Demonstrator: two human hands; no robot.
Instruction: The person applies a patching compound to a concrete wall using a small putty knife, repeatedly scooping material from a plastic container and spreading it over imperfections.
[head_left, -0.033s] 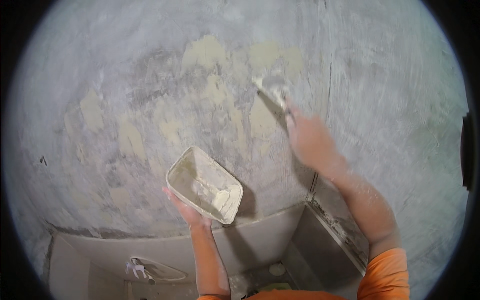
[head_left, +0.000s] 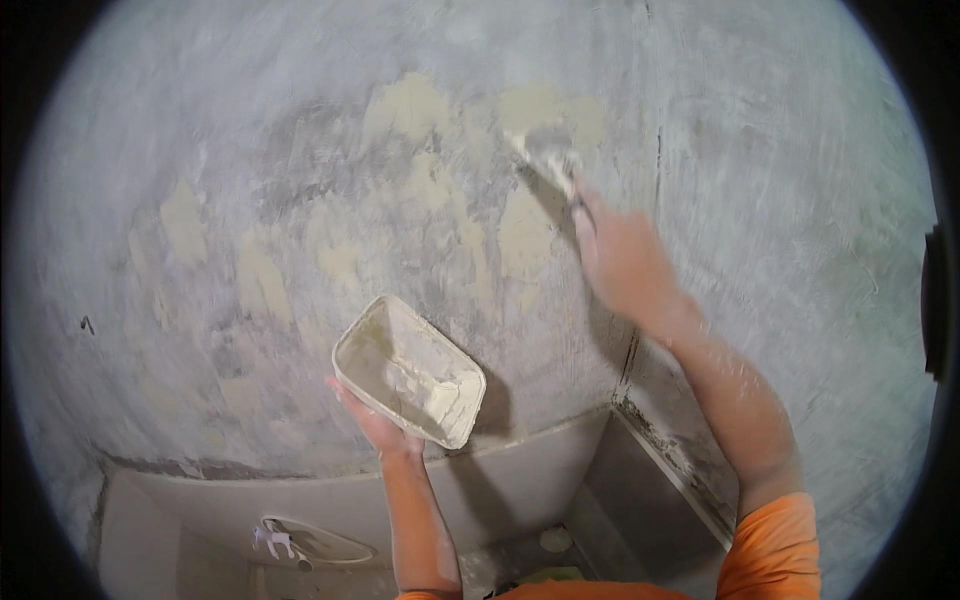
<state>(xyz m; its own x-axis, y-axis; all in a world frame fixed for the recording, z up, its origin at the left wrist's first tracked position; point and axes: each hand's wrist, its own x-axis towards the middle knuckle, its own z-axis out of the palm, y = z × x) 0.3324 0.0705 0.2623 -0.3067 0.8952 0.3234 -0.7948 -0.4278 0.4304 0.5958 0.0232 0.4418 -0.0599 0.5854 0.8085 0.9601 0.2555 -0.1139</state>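
Well, starting toward the left edge of the grey wall, I see cream patches smeared over its rough face, and down past its bottom edge an oval fitting with something whitish on it, too small to make out. Next comes the left hand, grasping a tub by its lower left side, fingers spread along the outside; the tub hangs in front of the wall, near its bottom edge, tilted so that its mouth faces me. Pale paste clings in its lower right corner, soft and sticky by its look. With so little inside, the tub should be light, its thin walls probably giving a bit if squeezed, and a smeared rim could turn slippery; a palm spread under the base and side seems the surest hold. Farther right and higher, the right hand is closed around the handle of a putty knife, whose coated blade lies over the patches; whether it touches the wall, I can't tell. The knife likely handles light, its blade springy, best held by the handle. Beyond it, a dark groove runs down the wall.
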